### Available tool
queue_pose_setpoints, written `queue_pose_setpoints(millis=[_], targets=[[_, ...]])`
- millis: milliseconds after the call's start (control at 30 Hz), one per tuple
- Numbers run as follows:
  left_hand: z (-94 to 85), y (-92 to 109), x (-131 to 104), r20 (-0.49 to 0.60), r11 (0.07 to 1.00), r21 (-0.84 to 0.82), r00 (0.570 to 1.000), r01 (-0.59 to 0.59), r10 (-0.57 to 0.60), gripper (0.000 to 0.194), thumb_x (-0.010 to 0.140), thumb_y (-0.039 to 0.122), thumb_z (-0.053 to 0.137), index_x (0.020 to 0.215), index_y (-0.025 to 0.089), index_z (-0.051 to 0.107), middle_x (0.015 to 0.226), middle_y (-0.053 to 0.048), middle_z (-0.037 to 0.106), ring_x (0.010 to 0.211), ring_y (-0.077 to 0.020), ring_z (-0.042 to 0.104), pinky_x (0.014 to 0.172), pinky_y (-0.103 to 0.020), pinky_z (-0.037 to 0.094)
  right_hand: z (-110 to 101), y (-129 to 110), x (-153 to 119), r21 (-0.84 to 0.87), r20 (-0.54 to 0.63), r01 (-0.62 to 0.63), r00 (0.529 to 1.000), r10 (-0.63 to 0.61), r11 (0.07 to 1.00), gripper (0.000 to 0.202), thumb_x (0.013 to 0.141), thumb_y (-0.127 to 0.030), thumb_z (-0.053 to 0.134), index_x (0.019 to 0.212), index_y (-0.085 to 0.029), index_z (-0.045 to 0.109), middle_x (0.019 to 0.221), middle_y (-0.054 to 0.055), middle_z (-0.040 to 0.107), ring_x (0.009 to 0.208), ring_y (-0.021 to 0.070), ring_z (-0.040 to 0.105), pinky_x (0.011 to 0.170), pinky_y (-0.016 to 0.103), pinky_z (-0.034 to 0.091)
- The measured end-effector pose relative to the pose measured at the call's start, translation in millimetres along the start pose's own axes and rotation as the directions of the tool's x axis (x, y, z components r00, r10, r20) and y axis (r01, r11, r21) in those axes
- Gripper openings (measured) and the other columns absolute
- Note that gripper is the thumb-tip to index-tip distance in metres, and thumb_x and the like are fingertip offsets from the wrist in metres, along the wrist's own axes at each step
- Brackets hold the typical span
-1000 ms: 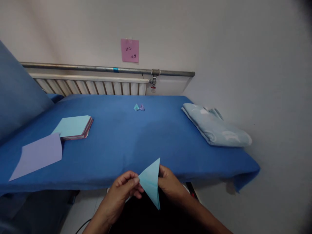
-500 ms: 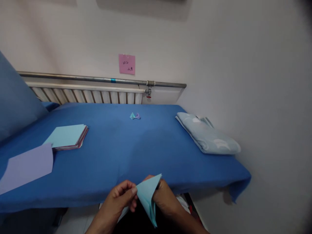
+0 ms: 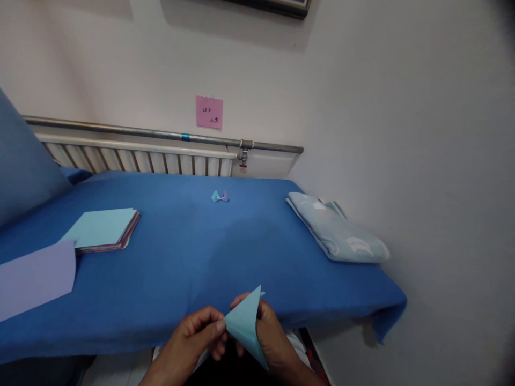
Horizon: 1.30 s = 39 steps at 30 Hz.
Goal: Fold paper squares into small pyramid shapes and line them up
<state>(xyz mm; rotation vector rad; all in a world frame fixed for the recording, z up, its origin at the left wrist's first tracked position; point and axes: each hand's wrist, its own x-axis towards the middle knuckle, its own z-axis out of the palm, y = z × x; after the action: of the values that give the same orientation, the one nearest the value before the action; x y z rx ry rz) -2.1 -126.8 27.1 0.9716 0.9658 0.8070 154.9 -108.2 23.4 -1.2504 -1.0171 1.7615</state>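
A light-blue sheet of paper folded to a triangle (image 3: pixel 246 326) is held up between both hands at the near edge of the blue-covered bed. My left hand (image 3: pixel 197 338) pinches its left corner between thumb and forefinger. My right hand (image 3: pixel 271 335) grips the paper from behind and the right, its fingers partly hidden by the folds. Farther back on the bed lies a small folded paper bow (image 3: pixel 220 197), half turquoise and half purple.
A stack of coloured paper (image 3: pixel 102 228) lies at left, with a purple sheet (image 3: pixel 38 279) overlapping its near corner. A folded pale-blue blanket (image 3: pixel 336 228) rests at right by the wall. Behind the bed run a radiator (image 3: pixel 161 162) and a metal pipe (image 3: pixel 140 130). A pink note (image 3: pixel 209 112) is on the wall.
The folded paper has turned a little in my hands, and its lower flaps sit closer together. My right hand's fingers have shifted behind it. The view has tilted slightly.
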Motion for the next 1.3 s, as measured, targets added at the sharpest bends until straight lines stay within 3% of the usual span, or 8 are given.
queue_pose_setpoints(millis=[100,300,467,567,733,967,1133,1300], targets=[[2.3,4.0,-1.6,-0.021,1.0,0.02,1.0,0.017,-0.017,0.032,0.077,0.048,0.062,0.072,0.016,0.063,0.068,-0.001,0.062,0.062,-0.0125,0.052,0.063,-0.026,0.041,-1.0,-3.3,-0.3,-0.075,0.006,0.012,1.0,-0.012,0.997,0.035,0.061,-0.044,0.072,0.081,-0.018,0.06,0.054,-0.002,0.06,0.04,0.0106,0.05,0.039,0.021,0.033],[4.2,7.1,-0.5,-0.007,0.999,0.015,0.999,0.05,-0.05,0.036,0.073,0.052,0.064,0.07,0.016,0.061,0.063,0.001,0.059,0.059,-0.0121,0.052,0.061,-0.026,0.042,-8.7,10.8,3.1,0.055,0.109,-0.028,0.994,0.022,0.998,0.034,0.058,-0.034,0.074,0.083,-0.02,0.057,0.058,-0.003,0.061,0.045,0.011,0.051,0.042,0.02,0.035],[1.7,-0.4,2.9,-0.144,1.0,0.009,0.99,0.007,-0.006,0.038,0.073,0.051,0.064,0.09,0.018,0.063,0.083,-0.004,0.064,0.074,-0.017,0.059,0.064,-0.028,0.046,-8.2,2.0,4.7,-0.131,-0.058,0.093,0.993,-0.101,0.987,0.022,0.069,-0.037,0.066,0.066,-0.019,0.055,0.052,-0.004,0.052,0.046,0.0112,0.047,0.044,0.022,0.035],[9.6,-5.0,3.1,-0.261,0.987,0.133,0.957,-0.092,0.124,0.05,0.07,0.046,0.069,0.111,0.021,0.057,0.1,-0.009,0.065,0.083,-0.0215,0.061,0.072,-0.032,0.048,-5.7,-9.5,6.8,-0.269,-0.111,0.266,0.946,-0.304,0.926,0.02,0.074,-0.035,0.06,0.064,-0.02,0.053,0.057,-0.003,0.052,0.055,0.0132,0.049,0.052,0.024,0.038],[26.4,-5.7,5.3,-0.384,0.875,0.459,0.854,-0.153,0.351,0.057,0.07,0.04,0.068,0.12,0.018,0.053,0.104,-0.015,0.067,0.091,-0.0301,0.064,0.081,-0.039,0.046,0.4,-10.0,12.6,-0.462,0.015,0.466,0.855,-0.519,0.755,0.012,0.079,-0.022,0.05,0.071,-0.02,0.059,0.069,-0.001,0.057,0.067,0.0142,0.052,0.064,0.024,0.041],[16.6,1.6,11.1,-0.38,0.849,0.525,0.876,-0.061,0.298,0.042,0.078,0.027,0.052,0.118,0.015,0.052,0.109,-0.015,0.067,0.099,-0.0309,0.063,0.084,-0.04,0.045,1.3,-5.7,17.7,-0.598,0.103,0.523,0.802,-0.588,0.608,0.014,0.081,-0.017,0.05,0.081,-0.022,0.063,0.078,0.001,0.063,0.075,0.0155,0.057,0.071,0.026,0.043],[16.6,2.6,14.1,-0.412,0.819,0.571,0.841,-0.062,0.35,0.033,0.074,0.02,0.051,0.106,0.019,0.058,0.101,-0.013,0.069,0.092,-0.0311,0.065,0.08,-0.04,0.045,-1.9,-2.8,18.6,-0.628,0.12,0.558,0.758,-0.641,0.542,0.033,0.075,-0.007,0.048,0.101,-0.022,0.062,0.094,0.003,0.066,0.087,0.0175,0.06,0.077,0.028,0.045],[14.4,-1.8,18.7,-0.461,0.836,0.543,0.805,-0.077,0.373,0.041,0.07,0.014,0.052,0.109,0.02,0.056,0.103,-0.012,0.069,0.095,-0.0297,0.065,0.083,-0.041,0.045,-2.9,0.4,16.6,-0.613,0.146,0.581,0.749,-0.646,0.535,0.029,0.079,-0.008,0.047,0.098,-0.023,0.062,0.09,0.002,0.067,0.082,0.0164,0.061,0.075,0.027,0.047]])
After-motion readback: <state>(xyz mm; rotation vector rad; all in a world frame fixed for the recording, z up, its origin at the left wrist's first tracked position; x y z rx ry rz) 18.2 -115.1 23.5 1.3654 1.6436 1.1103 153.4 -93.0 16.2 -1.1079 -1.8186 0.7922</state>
